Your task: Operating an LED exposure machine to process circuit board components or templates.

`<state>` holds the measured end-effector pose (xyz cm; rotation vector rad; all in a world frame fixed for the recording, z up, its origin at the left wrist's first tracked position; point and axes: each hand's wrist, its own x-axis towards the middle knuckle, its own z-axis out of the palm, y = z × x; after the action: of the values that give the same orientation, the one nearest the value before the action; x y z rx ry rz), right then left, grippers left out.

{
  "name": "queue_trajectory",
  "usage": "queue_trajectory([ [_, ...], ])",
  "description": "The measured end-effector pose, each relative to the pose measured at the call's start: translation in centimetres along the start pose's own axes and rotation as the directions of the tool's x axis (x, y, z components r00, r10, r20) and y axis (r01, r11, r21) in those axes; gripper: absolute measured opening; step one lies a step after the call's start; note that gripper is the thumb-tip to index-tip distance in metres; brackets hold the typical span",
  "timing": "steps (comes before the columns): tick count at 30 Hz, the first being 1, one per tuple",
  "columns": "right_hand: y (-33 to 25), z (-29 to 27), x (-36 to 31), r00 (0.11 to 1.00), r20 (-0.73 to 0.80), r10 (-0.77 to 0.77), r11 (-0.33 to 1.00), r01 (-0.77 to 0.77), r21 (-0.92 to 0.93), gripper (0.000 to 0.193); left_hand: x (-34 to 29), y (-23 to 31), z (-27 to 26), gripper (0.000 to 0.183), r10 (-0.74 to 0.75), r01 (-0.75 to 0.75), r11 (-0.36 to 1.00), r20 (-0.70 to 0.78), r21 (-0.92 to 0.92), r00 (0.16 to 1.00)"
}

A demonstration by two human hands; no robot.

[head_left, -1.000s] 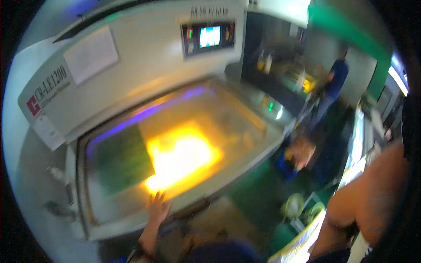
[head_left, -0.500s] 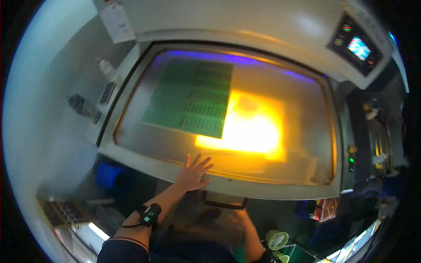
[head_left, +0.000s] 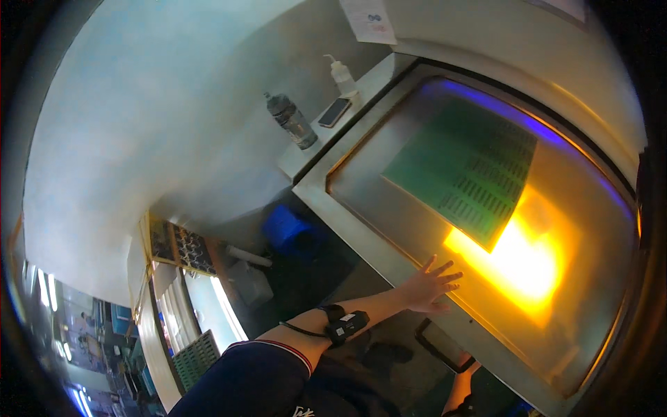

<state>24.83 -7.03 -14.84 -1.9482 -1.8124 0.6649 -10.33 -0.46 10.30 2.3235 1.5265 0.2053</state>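
Note:
My left hand [head_left: 425, 287] lies with its fingers spread on the front rim of a metal-framed, glass-topped machine bed [head_left: 361, 254]. Nothing is held in it. On the bed's surface is a green panel [head_left: 462, 163] with rows of dark slots, its near corner beside a bright yellow-lit patch [head_left: 528, 267]. Below the rim, my right hand [head_left: 467, 364] is closed at the end of a black handle [head_left: 436, 349]. The bed's edge and the viewing angle hide part of that hand.
Left of the bed, a side ledge holds a grey drink bottle [head_left: 292, 121], a phone [head_left: 335, 112] and a white squeeze bottle [head_left: 342, 76]. Beneath stands a blue bin [head_left: 288, 231]. At lower left are a lit rack [head_left: 212, 302] and a green slotted panel [head_left: 198, 361].
My view has swung left, so the bed sits further right and tilted. The left hand still rests spread on the rim, and the right stays by the handle. The green panel looks unmoved on the bed.

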Motion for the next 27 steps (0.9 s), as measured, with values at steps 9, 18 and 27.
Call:
queue_trajectory([
  [9,-4.5,-10.1,-5.6,0.985,0.109,0.132,0.952,-0.096,-0.290,0.032,-0.7,-0.1,-0.5,0.064,0.018,-0.018,0.997,0.001,0.070,1.000],
  [18,-14.9,-26.5,-15.3,0.874,0.471,-0.122,0.928,0.269,-0.259,0.047,-6.4,3.3,-1.8,0.086,0.154,-0.095,0.978,0.338,-0.183,0.928],
  [27,-34.0,-24.8,-0.9,0.786,0.173,-0.593,0.750,0.618,-0.235,0.054,-11.2,-5.6,-16.1,0.083,-0.134,0.032,0.943,0.291,0.330,0.947],
])
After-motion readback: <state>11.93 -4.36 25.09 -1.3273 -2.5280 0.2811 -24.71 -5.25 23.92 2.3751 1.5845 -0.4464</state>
